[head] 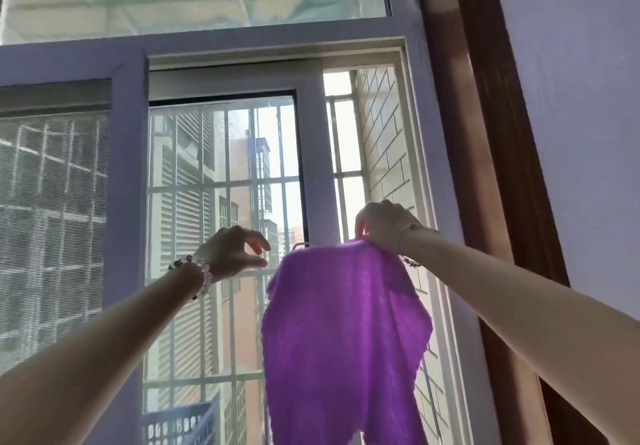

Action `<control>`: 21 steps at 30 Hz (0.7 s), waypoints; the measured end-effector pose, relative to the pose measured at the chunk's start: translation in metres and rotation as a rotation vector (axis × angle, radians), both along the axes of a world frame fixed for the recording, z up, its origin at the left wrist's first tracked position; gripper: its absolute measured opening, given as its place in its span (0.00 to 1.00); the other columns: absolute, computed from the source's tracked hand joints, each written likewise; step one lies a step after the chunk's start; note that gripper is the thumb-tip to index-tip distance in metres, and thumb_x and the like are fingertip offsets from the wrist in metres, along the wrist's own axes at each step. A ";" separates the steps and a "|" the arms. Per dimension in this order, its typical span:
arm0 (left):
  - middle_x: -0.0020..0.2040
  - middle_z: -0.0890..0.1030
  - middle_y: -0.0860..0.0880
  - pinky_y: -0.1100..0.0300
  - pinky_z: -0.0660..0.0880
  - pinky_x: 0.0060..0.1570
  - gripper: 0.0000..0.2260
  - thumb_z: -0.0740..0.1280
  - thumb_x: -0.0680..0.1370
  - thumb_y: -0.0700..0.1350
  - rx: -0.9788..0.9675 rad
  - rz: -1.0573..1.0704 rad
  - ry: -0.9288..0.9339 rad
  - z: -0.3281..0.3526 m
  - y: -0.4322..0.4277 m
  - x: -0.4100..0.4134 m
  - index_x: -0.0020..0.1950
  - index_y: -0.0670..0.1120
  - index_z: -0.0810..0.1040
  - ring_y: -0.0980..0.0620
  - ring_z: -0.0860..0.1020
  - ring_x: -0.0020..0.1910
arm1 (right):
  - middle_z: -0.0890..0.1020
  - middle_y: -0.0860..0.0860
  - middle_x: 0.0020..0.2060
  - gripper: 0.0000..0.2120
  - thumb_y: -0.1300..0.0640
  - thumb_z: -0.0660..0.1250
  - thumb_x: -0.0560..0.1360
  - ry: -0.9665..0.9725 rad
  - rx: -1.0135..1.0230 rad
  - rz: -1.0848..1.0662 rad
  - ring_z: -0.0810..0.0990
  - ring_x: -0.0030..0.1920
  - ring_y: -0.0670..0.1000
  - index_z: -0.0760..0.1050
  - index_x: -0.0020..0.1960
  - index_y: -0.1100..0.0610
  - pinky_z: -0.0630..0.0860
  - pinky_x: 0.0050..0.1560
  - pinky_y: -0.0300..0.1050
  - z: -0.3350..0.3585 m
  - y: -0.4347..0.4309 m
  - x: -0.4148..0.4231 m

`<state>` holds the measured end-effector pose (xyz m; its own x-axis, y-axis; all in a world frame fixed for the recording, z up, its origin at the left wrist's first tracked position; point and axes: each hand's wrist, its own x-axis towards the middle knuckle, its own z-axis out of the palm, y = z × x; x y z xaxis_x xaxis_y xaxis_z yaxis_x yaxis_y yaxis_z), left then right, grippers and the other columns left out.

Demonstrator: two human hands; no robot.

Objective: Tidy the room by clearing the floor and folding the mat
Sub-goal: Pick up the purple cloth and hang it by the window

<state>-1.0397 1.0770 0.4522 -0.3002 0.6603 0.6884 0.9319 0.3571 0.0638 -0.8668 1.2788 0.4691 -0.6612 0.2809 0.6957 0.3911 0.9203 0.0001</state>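
Bright light from the window (pixel 225 174) is filling the room. The left hand (pixel 232 249) is hovering beside the purple cloth (pixel 346 333), fingers loosely parted, holding nothing. The right hand (pixel 382 224) is pinching its top edge, high before the window. The cloth is looking light, soft and limp, so gripping both top corners seems best. Its lower end is cut off, and whether a hanger is carrying it is unclear.

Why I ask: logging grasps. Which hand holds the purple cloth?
The right hand does, pinching the top edge of the purple cloth. The left hand hovers beside the cloth, holding nothing.
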 end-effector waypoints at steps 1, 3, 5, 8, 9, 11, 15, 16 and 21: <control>0.49 0.83 0.49 0.59 0.75 0.51 0.08 0.71 0.73 0.43 0.049 -0.027 0.037 0.001 0.000 0.006 0.52 0.46 0.81 0.55 0.78 0.42 | 0.80 0.50 0.47 0.12 0.63 0.64 0.73 -0.001 -0.006 0.001 0.80 0.50 0.53 0.78 0.37 0.47 0.78 0.54 0.50 0.000 0.000 0.001; 0.50 0.83 0.50 0.63 0.74 0.48 0.07 0.68 0.76 0.43 0.084 -0.117 0.075 0.001 0.001 0.021 0.53 0.46 0.81 0.56 0.78 0.42 | 0.80 0.48 0.45 0.12 0.63 0.64 0.73 -0.013 -0.025 0.006 0.79 0.48 0.51 0.79 0.39 0.47 0.77 0.51 0.47 0.001 0.000 0.003; 0.51 0.83 0.50 0.67 0.73 0.46 0.08 0.68 0.76 0.44 0.007 -0.200 0.073 -0.001 0.004 0.035 0.54 0.46 0.81 0.55 0.79 0.43 | 0.81 0.47 0.43 0.11 0.62 0.63 0.74 -0.043 -0.053 0.023 0.79 0.46 0.50 0.80 0.40 0.48 0.76 0.46 0.43 0.001 0.000 0.005; 0.54 0.80 0.49 0.64 0.72 0.47 0.12 0.69 0.75 0.44 -0.110 -0.154 0.085 -0.007 0.009 0.046 0.58 0.48 0.78 0.54 0.78 0.46 | 0.81 0.48 0.39 0.14 0.62 0.60 0.75 -0.072 -0.123 0.068 0.79 0.43 0.50 0.77 0.36 0.50 0.72 0.39 0.40 0.001 -0.002 0.014; 0.55 0.80 0.49 0.63 0.72 0.48 0.12 0.68 0.75 0.43 -0.108 -0.131 0.088 -0.009 0.011 0.047 0.59 0.48 0.78 0.53 0.78 0.46 | 0.81 0.48 0.41 0.13 0.61 0.59 0.76 -0.062 -0.133 0.074 0.80 0.45 0.51 0.79 0.38 0.51 0.74 0.41 0.42 0.000 -0.004 0.019; 0.56 0.80 0.47 0.61 0.73 0.49 0.12 0.68 0.76 0.42 -0.083 -0.112 0.085 -0.012 0.013 0.048 0.59 0.47 0.77 0.51 0.78 0.47 | 0.82 0.50 0.51 0.13 0.57 0.57 0.78 0.001 -0.103 0.038 0.79 0.51 0.53 0.81 0.50 0.53 0.75 0.50 0.46 -0.001 -0.009 0.030; 0.56 0.81 0.47 0.58 0.74 0.49 0.13 0.67 0.76 0.39 -0.027 -0.120 0.068 -0.018 0.014 0.048 0.59 0.48 0.78 0.52 0.78 0.46 | 0.81 0.52 0.49 0.15 0.46 0.58 0.79 0.192 -0.019 -0.045 0.76 0.44 0.52 0.75 0.54 0.56 0.68 0.44 0.42 -0.017 -0.021 0.050; 0.55 0.81 0.47 0.58 0.74 0.48 0.13 0.67 0.76 0.39 -0.009 -0.128 0.061 -0.020 0.013 0.048 0.59 0.48 0.78 0.52 0.77 0.45 | 0.79 0.52 0.50 0.18 0.42 0.61 0.77 0.196 -0.051 -0.036 0.76 0.45 0.51 0.73 0.55 0.56 0.69 0.43 0.43 -0.024 -0.021 0.053; 0.57 0.80 0.46 0.63 0.72 0.44 0.15 0.67 0.76 0.39 0.049 -0.138 0.021 -0.029 0.011 0.045 0.61 0.49 0.77 0.53 0.78 0.44 | 0.66 0.58 0.69 0.47 0.37 0.73 0.63 0.026 -0.366 0.028 0.75 0.59 0.57 0.57 0.73 0.57 0.77 0.49 0.45 -0.073 -0.003 0.057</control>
<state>-0.9947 1.0880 0.4230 -0.1938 0.6600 0.7258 0.9733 0.2221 0.0578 -0.8100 1.2762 0.3966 -0.6554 0.4962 0.5694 0.3615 0.8680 -0.3405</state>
